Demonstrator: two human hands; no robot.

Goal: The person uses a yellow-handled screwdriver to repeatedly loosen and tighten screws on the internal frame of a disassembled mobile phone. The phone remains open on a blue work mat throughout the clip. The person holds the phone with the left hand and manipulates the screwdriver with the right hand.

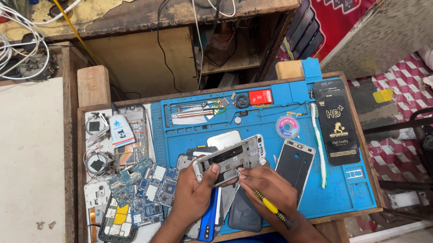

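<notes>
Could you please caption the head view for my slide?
Left hand holds an opened phone while right hand works a screwdriver over a blue mat.

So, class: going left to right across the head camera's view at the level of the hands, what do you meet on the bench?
Pile of circuit boards → left hand, holding the phone frame → right hand with a yellow-handled screwdriver → dark phone panel → white toothbrush.
</notes>
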